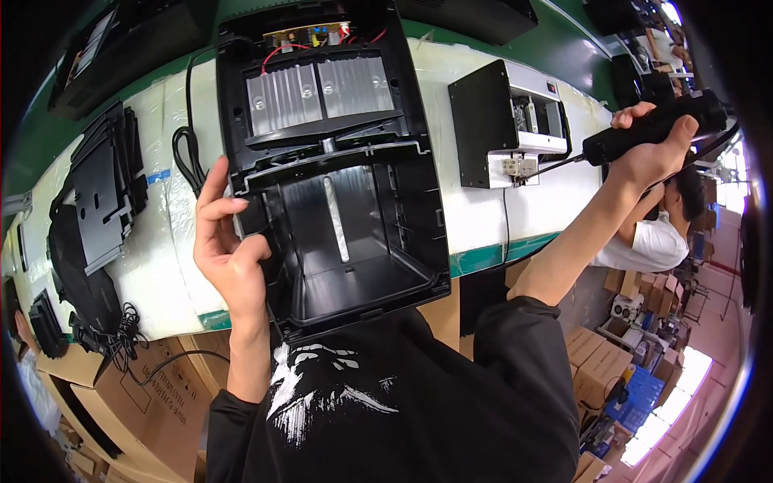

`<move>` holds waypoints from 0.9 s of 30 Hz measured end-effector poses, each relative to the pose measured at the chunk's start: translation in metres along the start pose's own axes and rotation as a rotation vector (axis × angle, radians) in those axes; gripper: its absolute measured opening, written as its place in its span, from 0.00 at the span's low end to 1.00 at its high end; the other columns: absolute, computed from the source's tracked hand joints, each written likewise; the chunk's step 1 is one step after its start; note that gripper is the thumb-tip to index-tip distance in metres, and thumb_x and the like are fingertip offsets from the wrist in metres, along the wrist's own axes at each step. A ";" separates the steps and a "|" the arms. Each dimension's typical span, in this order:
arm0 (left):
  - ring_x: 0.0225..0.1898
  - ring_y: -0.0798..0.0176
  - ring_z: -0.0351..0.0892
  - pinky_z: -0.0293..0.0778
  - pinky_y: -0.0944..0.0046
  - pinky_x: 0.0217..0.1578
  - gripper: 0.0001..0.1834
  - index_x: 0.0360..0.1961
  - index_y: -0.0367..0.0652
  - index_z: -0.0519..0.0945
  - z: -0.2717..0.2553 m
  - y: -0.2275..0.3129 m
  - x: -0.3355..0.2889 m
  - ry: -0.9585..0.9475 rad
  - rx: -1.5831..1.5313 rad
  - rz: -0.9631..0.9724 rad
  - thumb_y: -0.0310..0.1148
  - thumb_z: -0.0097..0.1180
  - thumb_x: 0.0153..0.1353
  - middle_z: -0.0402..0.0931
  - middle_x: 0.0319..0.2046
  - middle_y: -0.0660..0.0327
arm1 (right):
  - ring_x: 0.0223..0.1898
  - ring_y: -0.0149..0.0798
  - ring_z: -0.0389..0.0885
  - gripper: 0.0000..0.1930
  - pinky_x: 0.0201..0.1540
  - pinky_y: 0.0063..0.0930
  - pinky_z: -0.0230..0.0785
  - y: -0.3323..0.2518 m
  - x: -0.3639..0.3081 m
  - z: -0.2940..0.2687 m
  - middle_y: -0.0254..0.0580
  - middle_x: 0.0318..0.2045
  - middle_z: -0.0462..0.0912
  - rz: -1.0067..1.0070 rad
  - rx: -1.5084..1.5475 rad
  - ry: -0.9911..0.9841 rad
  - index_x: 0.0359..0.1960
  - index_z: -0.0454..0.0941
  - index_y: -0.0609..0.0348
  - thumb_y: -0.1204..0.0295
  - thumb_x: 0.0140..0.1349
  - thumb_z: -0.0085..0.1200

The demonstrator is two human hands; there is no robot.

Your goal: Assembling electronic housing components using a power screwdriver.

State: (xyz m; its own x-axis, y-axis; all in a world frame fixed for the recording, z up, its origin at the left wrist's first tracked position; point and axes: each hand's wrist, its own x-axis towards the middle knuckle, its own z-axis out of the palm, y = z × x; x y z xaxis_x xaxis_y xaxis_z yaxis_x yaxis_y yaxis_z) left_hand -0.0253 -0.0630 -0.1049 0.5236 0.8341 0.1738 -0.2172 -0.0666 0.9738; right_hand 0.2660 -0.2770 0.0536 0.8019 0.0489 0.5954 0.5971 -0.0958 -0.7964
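A big black plastic housing (354, 233) lies open on the white padded bench (475, 217) right in front of me, with two ribbed metal plates (320, 97) and red wires in its upper half. My left hand (227, 245) grips the housing's left wall, thumb inside the rim. My right hand (651, 141) is raised at the far right and holds a black electric screwdriver (656, 129), whose thin bit points left at a small white part on a black and white box (507, 121).
A stack of black plastic panels (101, 193) and coiled black cables (189, 153) lie at the left of the bench. Cardboard boxes (145, 386) stand below the bench edge. Another person in a white shirt (652, 241) bends over at the right.
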 end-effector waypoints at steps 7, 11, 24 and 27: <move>0.64 0.51 0.58 0.50 0.58 0.63 0.21 0.30 0.39 0.72 -0.003 -0.005 0.000 -0.023 -0.027 0.010 0.12 0.41 0.29 0.64 0.58 0.48 | 0.14 0.34 0.66 0.19 0.15 0.26 0.64 -0.010 -0.017 -0.006 0.43 0.19 0.69 -0.165 -0.092 0.374 0.45 0.59 0.59 0.58 0.63 0.46; 0.63 0.51 0.58 0.50 0.57 0.63 0.21 0.29 0.39 0.72 -0.004 -0.004 0.000 -0.025 -0.020 0.012 0.13 0.41 0.28 0.64 0.58 0.48 | 0.14 0.33 0.66 0.23 0.14 0.23 0.64 -0.005 -0.025 -0.040 0.43 0.19 0.69 -0.246 -0.061 0.545 0.44 0.58 0.63 0.54 0.63 0.46; 0.66 0.50 0.53 0.48 0.58 0.63 0.22 0.30 0.41 0.71 -0.003 -0.001 0.001 -0.058 0.044 0.004 0.12 0.40 0.28 0.61 0.60 0.49 | 0.19 0.30 0.67 0.38 0.22 0.26 0.59 0.017 -0.003 -0.098 0.37 0.22 0.70 -0.062 0.493 -0.617 0.48 0.66 0.53 0.32 0.49 0.46; 0.66 0.50 0.53 0.48 0.58 0.64 0.22 0.30 0.41 0.71 -0.003 -0.003 0.001 -0.047 0.057 0.026 0.12 0.40 0.28 0.61 0.60 0.49 | 0.21 0.35 0.66 0.32 0.26 0.29 0.59 0.018 0.012 -0.051 0.42 0.23 0.70 0.120 0.453 -0.511 0.49 0.65 0.54 0.39 0.57 0.41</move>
State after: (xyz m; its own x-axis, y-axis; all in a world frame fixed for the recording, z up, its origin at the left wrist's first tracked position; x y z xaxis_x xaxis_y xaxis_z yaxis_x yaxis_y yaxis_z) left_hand -0.0265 -0.0599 -0.1082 0.5572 0.8048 0.2044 -0.1848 -0.1199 0.9754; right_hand 0.2855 -0.3291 0.0516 0.7045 0.5370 0.4640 0.3629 0.2893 -0.8858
